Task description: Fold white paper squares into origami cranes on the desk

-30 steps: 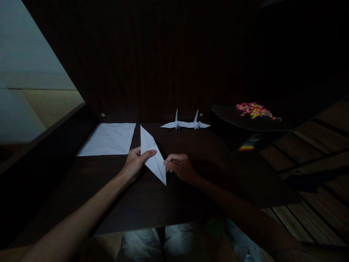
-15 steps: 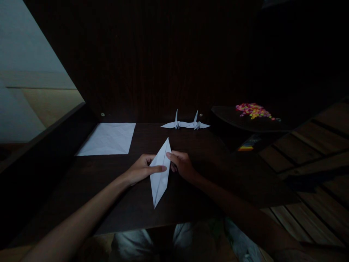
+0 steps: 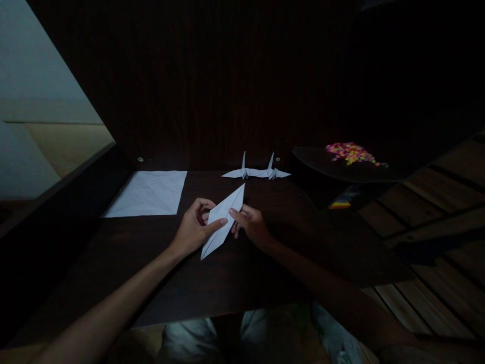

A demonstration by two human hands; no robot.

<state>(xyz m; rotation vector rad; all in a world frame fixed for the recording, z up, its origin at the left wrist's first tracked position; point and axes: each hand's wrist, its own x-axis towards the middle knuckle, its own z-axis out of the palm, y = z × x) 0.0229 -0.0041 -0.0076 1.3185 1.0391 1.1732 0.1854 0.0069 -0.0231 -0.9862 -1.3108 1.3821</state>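
Note:
A white sheet of paper folded into a long diamond (image 3: pixel 222 230) is held above the dark desk, tilted with its far tip to the right. My left hand (image 3: pixel 195 225) grips its left side, thumb lying across the front and fingers behind. On the right edge, my right hand (image 3: pixel 252 225) pinches the paper, its thumb near the centre crease; some fingers are hidden behind. Beyond the far tip, two folded paper cranes (image 3: pixel 244 173) stand side by side against the back panel.
A creased white paper sheet (image 3: pixel 147 194) lies flat at the desk's back left, beside a dark side board (image 3: pixel 56 187). At right, a curved shelf (image 3: pixel 314 162) bears a pile of small colourful pieces (image 3: pixel 350 152). Wooden slats (image 3: pixel 435 253) lie beyond the desk's right edge.
The folded paper has turned clockwise, its far tip swinging right and its near tip shifting left and away from me. Both hands keep hold, with the left hand's fingers more curled.

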